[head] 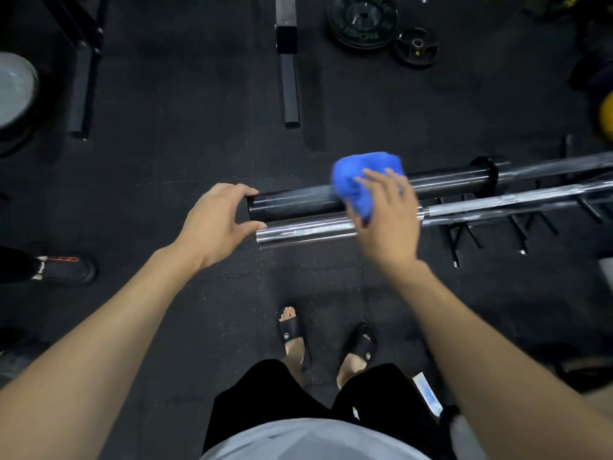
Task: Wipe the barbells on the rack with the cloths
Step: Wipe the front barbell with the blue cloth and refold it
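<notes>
Left hand (212, 224) cups the heavy, slick black sleeve (298, 202); right hand (384, 214) pinches a soft cloth (355, 180) against it.

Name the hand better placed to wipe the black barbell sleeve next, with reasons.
Right. The right hand already has the crumpled blue cloth in its grip, against the black barbell sleeve. The left hand holds no cloth; it cups the sleeve's end.

Dim overall, the dark floor (199, 144) swallowing detail. Glare streaks the chrome bar (305, 232). Motion blur softens the right hand (386, 220); wide-angle edges bend.
</notes>
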